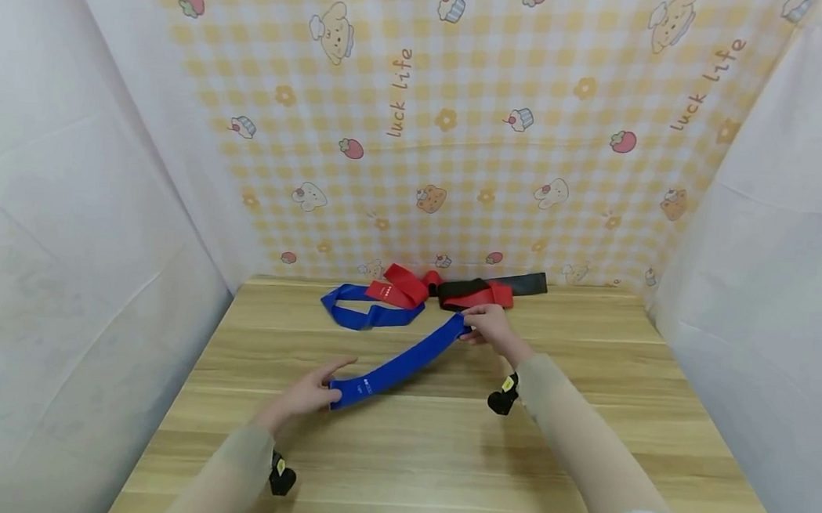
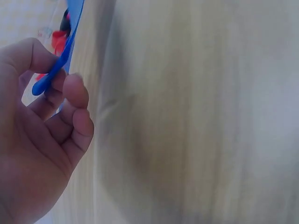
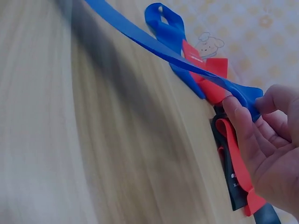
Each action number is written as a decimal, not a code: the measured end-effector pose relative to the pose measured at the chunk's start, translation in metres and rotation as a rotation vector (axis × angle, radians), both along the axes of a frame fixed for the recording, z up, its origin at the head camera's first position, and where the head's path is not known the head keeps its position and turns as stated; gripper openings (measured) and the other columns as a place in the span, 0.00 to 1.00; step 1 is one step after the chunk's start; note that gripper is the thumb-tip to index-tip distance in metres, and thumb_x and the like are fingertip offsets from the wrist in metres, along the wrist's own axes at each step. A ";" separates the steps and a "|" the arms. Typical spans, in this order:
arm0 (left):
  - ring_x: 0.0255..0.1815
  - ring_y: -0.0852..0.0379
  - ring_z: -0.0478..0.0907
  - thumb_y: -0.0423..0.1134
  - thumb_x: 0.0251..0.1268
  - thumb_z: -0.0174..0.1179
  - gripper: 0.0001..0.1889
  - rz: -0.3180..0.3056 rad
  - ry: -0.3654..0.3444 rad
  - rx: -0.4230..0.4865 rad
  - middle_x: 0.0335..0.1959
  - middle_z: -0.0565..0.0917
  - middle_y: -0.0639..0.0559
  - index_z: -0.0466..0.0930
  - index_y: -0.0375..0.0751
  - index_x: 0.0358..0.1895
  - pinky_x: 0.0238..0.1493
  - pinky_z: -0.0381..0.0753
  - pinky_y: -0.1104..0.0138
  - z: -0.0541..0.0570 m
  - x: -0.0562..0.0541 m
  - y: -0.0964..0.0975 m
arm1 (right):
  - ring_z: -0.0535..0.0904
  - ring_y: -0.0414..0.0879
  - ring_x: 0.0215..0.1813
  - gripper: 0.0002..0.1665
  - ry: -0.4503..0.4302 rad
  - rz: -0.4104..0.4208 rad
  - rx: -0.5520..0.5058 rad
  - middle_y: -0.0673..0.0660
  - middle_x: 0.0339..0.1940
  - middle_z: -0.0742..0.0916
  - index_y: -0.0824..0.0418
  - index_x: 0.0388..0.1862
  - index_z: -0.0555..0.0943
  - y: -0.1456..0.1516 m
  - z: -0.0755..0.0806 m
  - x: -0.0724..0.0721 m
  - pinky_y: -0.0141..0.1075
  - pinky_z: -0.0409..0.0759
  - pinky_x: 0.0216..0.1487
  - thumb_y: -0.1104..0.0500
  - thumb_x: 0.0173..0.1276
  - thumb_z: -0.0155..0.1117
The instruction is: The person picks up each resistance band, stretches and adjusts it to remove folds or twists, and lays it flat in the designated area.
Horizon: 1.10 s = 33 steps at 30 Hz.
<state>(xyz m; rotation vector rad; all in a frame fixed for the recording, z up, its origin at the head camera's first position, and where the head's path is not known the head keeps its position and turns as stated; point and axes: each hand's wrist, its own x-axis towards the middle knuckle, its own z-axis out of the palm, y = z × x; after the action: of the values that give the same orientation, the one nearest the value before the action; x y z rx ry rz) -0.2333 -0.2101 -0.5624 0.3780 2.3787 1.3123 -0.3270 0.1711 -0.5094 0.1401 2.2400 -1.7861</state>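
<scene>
A flat blue resistance band (image 1: 404, 365) stretches slantwise between both hands above the wooden table, with small white print near its left end. My left hand (image 1: 306, 398) pinches that lower left end between thumb and fingers; in the left wrist view the folded edge of the band (image 2: 56, 65) shows between them. At the upper right end, my right hand (image 1: 489, 325) pinches the band with thumb and fingertips. The right wrist view shows this end of the band (image 3: 250, 98) bunched in the fingers, and the strip running away to the upper left.
Behind the hands, at the table's back edge, lie another blue band (image 1: 372, 318), a red band (image 1: 406, 286), a black band (image 1: 461, 289) with red lying over it, and a dark grey strip (image 1: 525, 284). A checked cloth (image 1: 473, 166) hangs behind; white sheets (image 1: 85, 268) stand at both sides.
</scene>
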 end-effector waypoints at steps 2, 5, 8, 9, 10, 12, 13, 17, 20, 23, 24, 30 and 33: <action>0.19 0.54 0.74 0.30 0.64 0.57 0.33 -0.031 -0.028 0.014 0.44 0.74 0.40 0.64 0.52 0.73 0.24 0.79 0.62 0.000 0.006 0.004 | 0.87 0.48 0.28 0.19 0.002 0.008 0.013 0.64 0.40 0.86 0.72 0.57 0.80 0.000 -0.002 -0.006 0.41 0.86 0.34 0.65 0.70 0.57; 0.19 0.55 0.74 0.29 0.65 0.57 0.26 -0.065 -0.077 0.048 0.45 0.73 0.40 0.69 0.51 0.65 0.23 0.80 0.63 0.001 0.016 0.011 | 0.88 0.49 0.30 0.18 0.014 0.028 0.027 0.66 0.44 0.86 0.73 0.57 0.80 -0.002 0.002 -0.010 0.38 0.86 0.32 0.66 0.71 0.57; 0.18 0.54 0.75 0.29 0.64 0.57 0.20 -0.101 -0.112 0.079 0.43 0.73 0.41 0.71 0.47 0.58 0.23 0.80 0.63 0.003 0.024 0.016 | 0.87 0.47 0.29 0.18 0.027 0.038 0.034 0.66 0.46 0.86 0.73 0.57 0.80 -0.004 0.004 -0.012 0.35 0.85 0.30 0.66 0.72 0.57; 0.19 0.54 0.76 0.28 0.64 0.57 0.18 -0.109 -0.122 0.090 0.43 0.73 0.41 0.71 0.46 0.56 0.23 0.80 0.63 0.004 0.026 0.018 | 0.86 0.46 0.28 0.18 0.031 0.036 0.039 0.66 0.46 0.86 0.73 0.57 0.80 -0.005 0.005 -0.013 0.34 0.85 0.30 0.66 0.72 0.57; 0.19 0.54 0.76 0.28 0.63 0.57 0.17 -0.122 -0.125 0.098 0.44 0.73 0.40 0.71 0.45 0.54 0.23 0.80 0.63 0.005 0.028 0.019 | 0.86 0.44 0.27 0.18 0.036 0.035 0.046 0.66 0.45 0.87 0.73 0.57 0.80 -0.006 0.006 -0.013 0.34 0.85 0.30 0.66 0.72 0.58; 0.19 0.54 0.77 0.28 0.63 0.57 0.16 -0.146 -0.128 0.110 0.48 0.73 0.38 0.71 0.43 0.52 0.23 0.80 0.64 0.005 0.032 0.022 | 0.85 0.43 0.27 0.17 0.048 0.033 0.063 0.65 0.42 0.87 0.73 0.55 0.81 -0.007 0.006 -0.016 0.35 0.85 0.30 0.66 0.71 0.58; 0.19 0.54 0.77 0.28 0.62 0.58 0.15 -0.153 -0.132 0.112 0.50 0.73 0.37 0.71 0.43 0.50 0.23 0.80 0.65 0.005 0.033 0.024 | 0.84 0.42 0.27 0.16 0.055 0.030 0.075 0.64 0.41 0.87 0.72 0.54 0.82 -0.008 0.007 -0.017 0.35 0.85 0.31 0.66 0.70 0.59; 0.19 0.55 0.78 0.28 0.62 0.60 0.12 -0.169 -0.141 0.101 0.56 0.71 0.35 0.74 0.44 0.47 0.23 0.81 0.65 0.004 0.038 0.029 | 0.84 0.44 0.32 0.14 0.091 0.029 0.132 0.61 0.40 0.87 0.71 0.51 0.83 -0.012 0.008 -0.021 0.37 0.85 0.34 0.65 0.70 0.61; 0.20 0.55 0.78 0.30 0.63 0.62 0.11 -0.189 -0.151 0.088 0.53 0.74 0.36 0.77 0.45 0.46 0.23 0.81 0.65 0.005 0.041 0.033 | 0.82 0.45 0.36 0.13 0.129 0.035 0.195 0.61 0.41 0.87 0.68 0.49 0.84 -0.014 0.010 -0.024 0.38 0.85 0.36 0.63 0.70 0.62; 0.21 0.55 0.78 0.30 0.63 0.63 0.10 -0.210 -0.161 0.103 0.48 0.76 0.40 0.79 0.43 0.46 0.24 0.81 0.65 0.004 0.044 0.036 | 0.79 0.45 0.33 0.13 0.178 0.047 0.280 0.59 0.39 0.87 0.66 0.48 0.86 -0.017 0.011 -0.026 0.37 0.82 0.34 0.61 0.70 0.63; 0.21 0.55 0.78 0.30 0.63 0.63 0.09 -0.213 -0.169 0.107 0.46 0.77 0.42 0.79 0.43 0.45 0.24 0.81 0.66 0.004 0.045 0.037 | 0.77 0.44 0.31 0.12 0.190 0.048 0.305 0.58 0.37 0.87 0.65 0.47 0.87 -0.018 0.010 -0.027 0.36 0.80 0.32 0.60 0.69 0.63; 0.24 0.56 0.80 0.30 0.62 0.65 0.08 -0.217 -0.213 0.136 0.40 0.78 0.48 0.80 0.41 0.43 0.25 0.82 0.67 0.000 0.054 0.040 | 0.76 0.47 0.22 0.11 0.160 0.045 0.317 0.58 0.28 0.84 0.62 0.46 0.87 -0.032 0.006 -0.029 0.35 0.76 0.26 0.61 0.69 0.64; 0.24 0.57 0.80 0.31 0.61 0.66 0.07 -0.228 -0.218 0.139 0.36 0.80 0.50 0.81 0.40 0.42 0.26 0.83 0.66 0.000 0.059 0.040 | 0.80 0.49 0.22 0.11 0.132 0.041 0.267 0.64 0.28 0.85 0.64 0.47 0.86 -0.043 0.004 -0.026 0.39 0.80 0.26 0.62 0.69 0.63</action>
<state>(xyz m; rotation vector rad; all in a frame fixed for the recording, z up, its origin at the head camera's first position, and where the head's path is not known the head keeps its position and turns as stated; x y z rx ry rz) -0.1747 -0.1702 -0.5627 0.5030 2.0085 1.3411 -0.3534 0.1278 -0.5057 0.0288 2.5485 -1.5084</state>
